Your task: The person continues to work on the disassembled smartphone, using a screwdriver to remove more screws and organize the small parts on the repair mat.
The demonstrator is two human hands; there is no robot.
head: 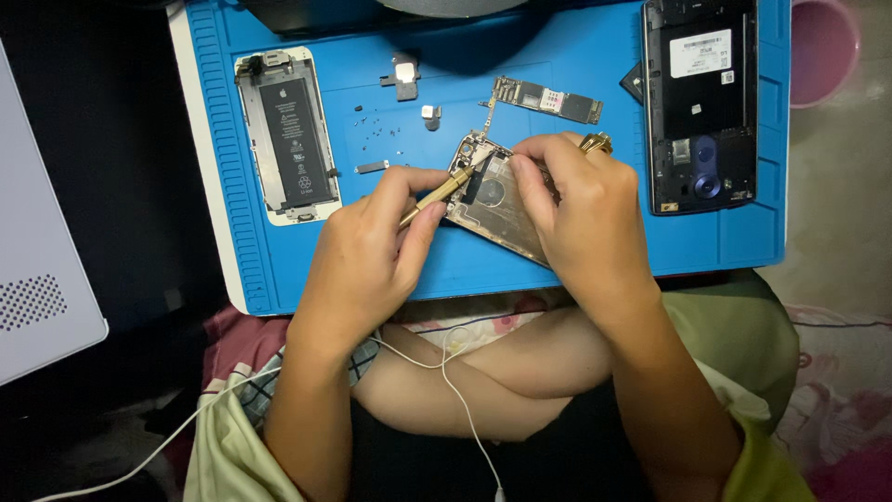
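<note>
— What is each hand doing?

— The left hand [372, 246] has its fingers pressed together around a gold-coloured screwdriver [435, 195], pinching the shaft between thumb and forefinger. The tip points away from the wrist, up into the opened phone housing [492, 200]. The right hand [581, 209] clamps that housing: its fingers curl over the far edge and the thumb presses on the near side. A gold ring [596, 142] sits on one finger.

— Where does the housing lie?

— Between the two hands, tilted, on a blue work mat [557, 270] over the tabletop.

— And around them?

— Beyond the left hand's knuckles, well apart, lies an opened phone with a black battery [290, 138]. Just past the screwdriver's tip are tiny screws [376, 135] and small metal brackets [405, 76]. A narrow circuit board [548, 99] rests just beyond the right hand's fingertips. Outward of the right hand stands a larger dark phone body [701, 102], back cover off. A white cable [446, 372] trails under the wrists, across the lap.
</note>
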